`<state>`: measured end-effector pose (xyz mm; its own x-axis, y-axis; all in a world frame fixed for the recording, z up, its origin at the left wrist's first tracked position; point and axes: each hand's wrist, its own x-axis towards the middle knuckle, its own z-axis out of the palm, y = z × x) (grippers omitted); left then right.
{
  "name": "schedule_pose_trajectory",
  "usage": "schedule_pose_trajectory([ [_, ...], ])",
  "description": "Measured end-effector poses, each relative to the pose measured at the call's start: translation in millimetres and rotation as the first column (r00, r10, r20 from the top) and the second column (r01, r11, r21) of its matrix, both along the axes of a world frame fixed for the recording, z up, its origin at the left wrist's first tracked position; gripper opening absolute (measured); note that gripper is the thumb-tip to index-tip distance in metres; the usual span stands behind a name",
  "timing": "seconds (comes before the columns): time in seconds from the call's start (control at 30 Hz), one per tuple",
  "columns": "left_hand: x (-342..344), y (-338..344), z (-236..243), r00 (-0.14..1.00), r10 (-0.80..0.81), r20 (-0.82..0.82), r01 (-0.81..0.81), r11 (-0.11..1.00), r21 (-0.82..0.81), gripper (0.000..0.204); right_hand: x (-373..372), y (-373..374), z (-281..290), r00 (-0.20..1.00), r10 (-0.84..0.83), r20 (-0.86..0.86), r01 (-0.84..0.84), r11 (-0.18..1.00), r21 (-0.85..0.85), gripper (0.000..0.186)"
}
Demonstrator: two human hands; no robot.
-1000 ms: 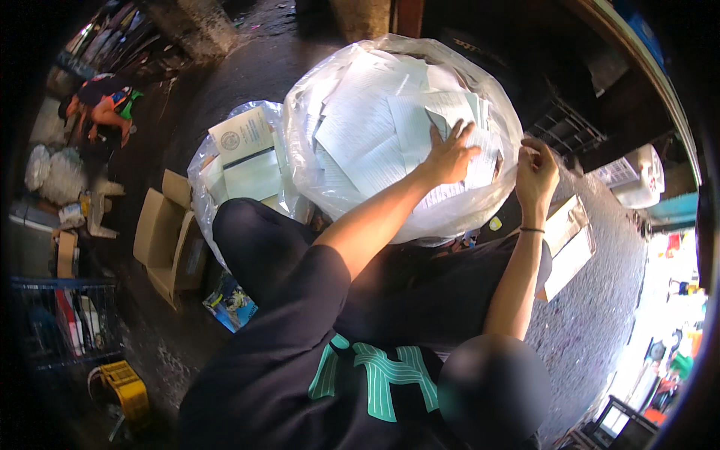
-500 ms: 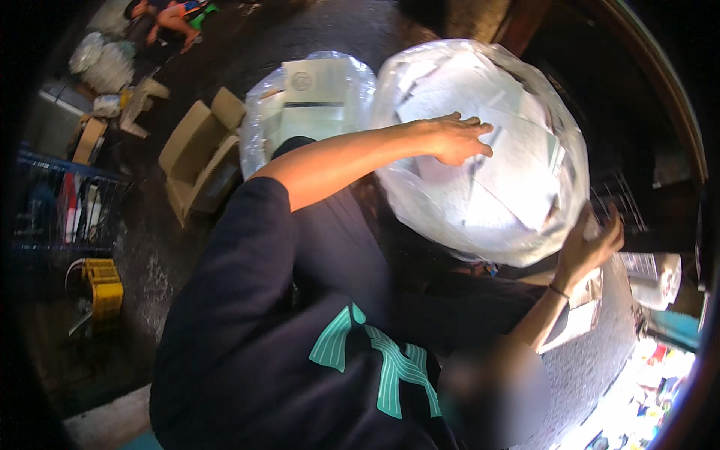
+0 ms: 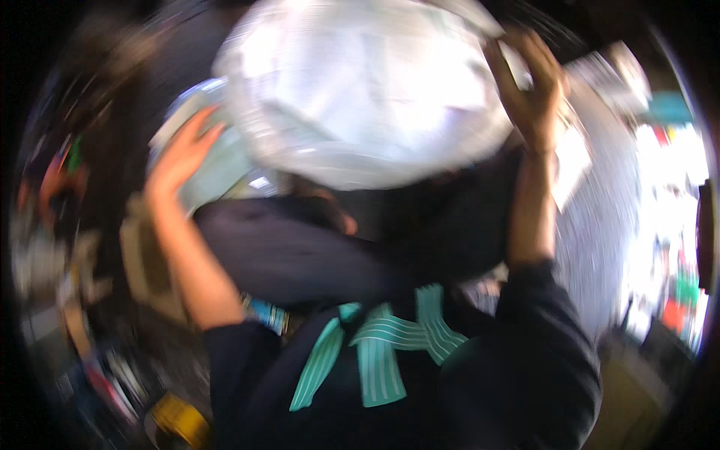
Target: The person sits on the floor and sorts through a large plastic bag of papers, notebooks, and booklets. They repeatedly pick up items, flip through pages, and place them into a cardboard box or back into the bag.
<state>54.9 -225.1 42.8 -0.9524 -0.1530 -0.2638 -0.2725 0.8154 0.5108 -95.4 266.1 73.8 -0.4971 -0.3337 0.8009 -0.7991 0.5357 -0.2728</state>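
The picture is heavily motion-blurred. A large clear plastic bag [image 3: 360, 90] stuffed with white papers fills the top centre, above my dark-trousered lap. My right hand [image 3: 529, 79] is raised at the bag's upper right edge, fingers curled into the plastic. My left hand [image 3: 184, 154] is lifted at the left with fingers spread, holding nothing. It is in front of a smaller clear bag of papers [image 3: 225, 169] that lies beside the big one; whether it touches that bag cannot be told.
Brown cardboard boxes [image 3: 142, 255] stand on the dark floor at the left, and a yellow object [image 3: 180, 420] lies at the lower left. A blue booklet [image 3: 262, 311] peeks out by my leg. A grey textured surface [image 3: 592, 247] runs down the right side.
My left hand has come off the big bag and swung out left toward the smaller bag. My right hand has risen to the big bag's upper right edge. The view has swung and blurred.
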Motion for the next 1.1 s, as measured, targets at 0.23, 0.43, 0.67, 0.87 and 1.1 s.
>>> schedule_pose_trajectory([
  [0.23, 12.6, 62.6, 20.3, 0.913, -0.315, -0.259, 0.262, 0.94, -0.217, 0.051, 69.0, 164.4, -49.7, 0.796, -0.539, 0.275, 0.605, 0.717, -0.346, 0.021],
  [0.43, 29.1, 45.2, 7.5, 0.97, -0.235, -0.056, 0.229, 0.968, -0.103, 0.048, 251.6, 259.8, -234.6, 0.401, -0.743, 0.536, 0.458, 0.669, 0.586, 0.022],
  [0.67, 12.5, 64.9, 2.8, 0.974, -0.221, -0.054, 0.218, 0.974, -0.057, 0.048, 303.7, 198.0, -332.6, 0.02, -0.723, 0.69, 0.455, 0.621, 0.638, 0.064],
  [0.87, -2.6, 71.3, 3.4, 0.948, -0.311, -0.063, 0.301, 0.944, -0.137, 0.048, 295.3, 189.9, -312.2, 0.345, -0.75, 0.564, 0.36, 0.661, 0.659, 0.07],
  [1.1, -7.1, 85.3, 9.2, 0.925, -0.372, -0.074, 0.35, 0.913, -0.208, 0.047, 261.2, 204.8, -307.8, 0.519, -0.671, 0.529, 0.157, 0.684, 0.713, 0.079],
])
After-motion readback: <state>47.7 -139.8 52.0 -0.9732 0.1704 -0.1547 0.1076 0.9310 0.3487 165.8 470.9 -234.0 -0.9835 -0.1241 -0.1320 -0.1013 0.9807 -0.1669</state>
